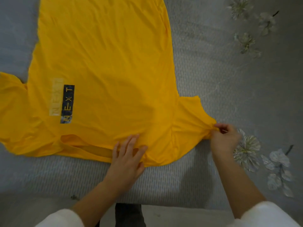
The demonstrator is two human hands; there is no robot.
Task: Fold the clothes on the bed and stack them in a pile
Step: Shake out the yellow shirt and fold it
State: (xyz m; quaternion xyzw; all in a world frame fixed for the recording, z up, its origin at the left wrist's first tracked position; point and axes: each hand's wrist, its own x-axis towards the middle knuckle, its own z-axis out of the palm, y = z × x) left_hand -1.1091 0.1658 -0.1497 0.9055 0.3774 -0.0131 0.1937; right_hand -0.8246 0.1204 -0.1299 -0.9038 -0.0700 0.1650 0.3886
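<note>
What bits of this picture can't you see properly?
All in the head view:
- The yellow T-shirt: its bottom hem is cut off by the top edge, its far sleeve by the left edge.
- The collar: one end lies under the left hand.
- The near sleeve's hem is bunched in the right hand that pinches it.
- The dark thing at the bottom edge is cut off and blurred, so I can't tell what it is.

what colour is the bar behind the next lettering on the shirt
Dark navy, nearly black, with yellow letters, on the yellow T-shirt; a paler cream bar sits beside it. Head view.
</note>
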